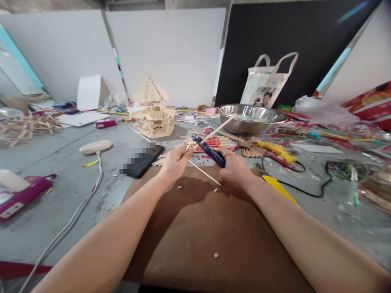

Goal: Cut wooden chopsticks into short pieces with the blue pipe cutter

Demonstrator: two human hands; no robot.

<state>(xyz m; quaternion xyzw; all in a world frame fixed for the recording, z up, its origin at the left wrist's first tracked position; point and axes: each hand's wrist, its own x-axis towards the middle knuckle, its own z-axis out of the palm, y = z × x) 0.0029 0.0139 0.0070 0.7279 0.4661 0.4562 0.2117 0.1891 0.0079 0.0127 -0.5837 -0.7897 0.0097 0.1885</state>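
Note:
My left hand [174, 163] is closed on thin wooden sticks, pinching them near the thumb and forefinger. One wooden stick [204, 172] slants down to the right from beside that hand; another light stick [220, 126] rises to the upper right behind the tool. Wrapped round dark blue pliers [210, 152], my right hand [236, 166] points their jaws up and left, close to the left fingertips. Whether the jaws bite on a stick, I cannot tell. Beneath both hands lies a brown sheet [195, 228] with a few small cut wood bits [216, 255] on it.
A stick-built pavilion model [154, 116] stands ahead, with red-wrapped chopsticks [214, 142] nearer me. A black phone [143, 160] lies left. To the right are a steel bowl [253, 128], a yellow-handled corded tool [276, 151] and a tote bag [259, 87]. A white cable [82, 203] runs along the left.

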